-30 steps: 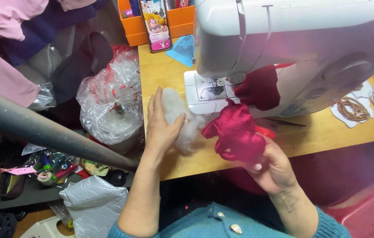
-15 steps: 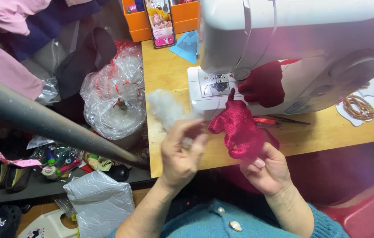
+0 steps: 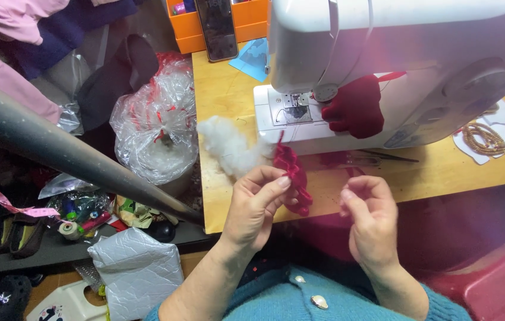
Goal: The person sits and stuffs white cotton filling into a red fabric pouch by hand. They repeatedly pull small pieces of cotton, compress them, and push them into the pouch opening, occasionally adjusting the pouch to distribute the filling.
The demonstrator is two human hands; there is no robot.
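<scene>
My left hand [image 3: 258,202] pinches a small piece of dark red fabric [image 3: 292,172] between thumb and fingers, just above the front edge of the wooden table [image 3: 222,101]. My right hand [image 3: 370,217] hovers a little to the right of the fabric, fingers loosely curled, with nothing visible in it. A tuft of white stuffing [image 3: 228,148] lies on the table just beyond my left hand. Behind it stands a white sewing machine [image 3: 407,59], with another dark red fabric piece [image 3: 356,110] resting on its bed.
Metal tweezers [image 3: 377,157] lie in front of the machine, a string of brown beads [image 3: 487,137] to the right. At the back stand orange bins [image 3: 187,32], a phone [image 3: 216,27] and blue paper [image 3: 252,56]. Left of the table are a clear plastic bag [image 3: 157,131] and a grey tube [image 3: 56,148].
The red fabric has passed from my right hand to my left. My left hand left the white stuffing, which now lies on the table. My right hand has let go and drawn aside.
</scene>
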